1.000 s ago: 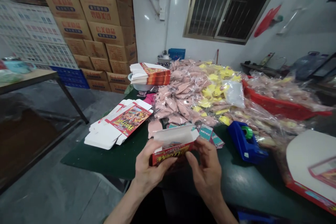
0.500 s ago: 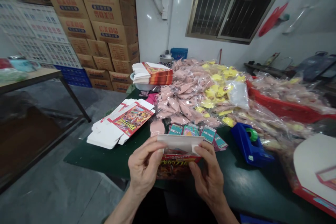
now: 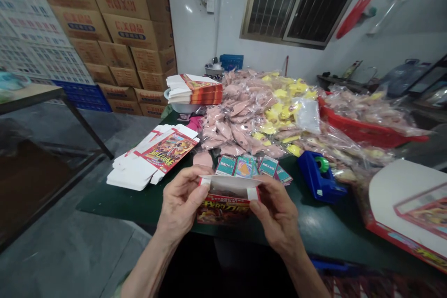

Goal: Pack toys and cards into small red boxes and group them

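Pinching fingers: left hand (image 3: 179, 202) has thumb and fingertips closed on one end of the red printed box (image 3: 223, 214), right hand (image 3: 277, 209) pretty much mirrors it on the other end.
Box spot: right between both hands, mouth open, white flap (image 3: 230, 180) up along the far side; can't tell if it's touching the green table (image 3: 314, 223).
Cards: bunch of teal cards (image 3: 226, 165) just beyond the box.
Left side: loose pile of flattened cartons (image 3: 171, 149).
Right side: blue tape dispenser (image 3: 319, 181), tilted-looking.
Far side: big heap of bagged pink and yellow pieces (image 3: 240, 111), red basket (image 3: 377, 136) next to it.
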Demonstrator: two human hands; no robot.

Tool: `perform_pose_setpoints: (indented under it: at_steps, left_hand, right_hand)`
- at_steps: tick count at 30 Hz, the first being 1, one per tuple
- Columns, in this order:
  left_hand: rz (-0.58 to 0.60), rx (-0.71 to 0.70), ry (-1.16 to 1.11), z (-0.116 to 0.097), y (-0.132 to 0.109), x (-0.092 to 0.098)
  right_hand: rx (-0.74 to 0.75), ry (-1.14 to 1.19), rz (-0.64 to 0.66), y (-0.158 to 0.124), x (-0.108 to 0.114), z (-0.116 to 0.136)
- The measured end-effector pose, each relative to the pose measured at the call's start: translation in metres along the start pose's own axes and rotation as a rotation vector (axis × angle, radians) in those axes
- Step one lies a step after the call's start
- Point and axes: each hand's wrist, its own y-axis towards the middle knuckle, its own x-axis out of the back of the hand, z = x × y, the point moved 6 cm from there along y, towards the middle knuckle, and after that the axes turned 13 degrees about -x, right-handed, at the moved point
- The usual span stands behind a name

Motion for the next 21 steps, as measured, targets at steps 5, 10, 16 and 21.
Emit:
perform_pose_setpoints:
  at_steps: [5, 10, 16, 21]
  left_hand:
    - [0.058, -0.064, -0.065, -0.005, 0.0, 0.0]
    - [0.124, -0.045, -0.017, -0.013, -0.001, -0.003]
    - [0.176, -0.12, 0.359, -0.019, 0.001, -0.004]
    - [0.044, -0.181, 0.31, -0.017, -0.001, -0.003]
  right_hand:
    - [0.101, -0.055, -0.038, -0.006, 0.004, 0.006]
    - [0.022, -0.112, 0.03, -0.009, 0.007, 0.01]
    - [-0.015, -0.194, -0.113, -0.006, 0.008, 0.021]
    - [0.03, -0.367, -0.216, -0.002, 0.003, 0.033]
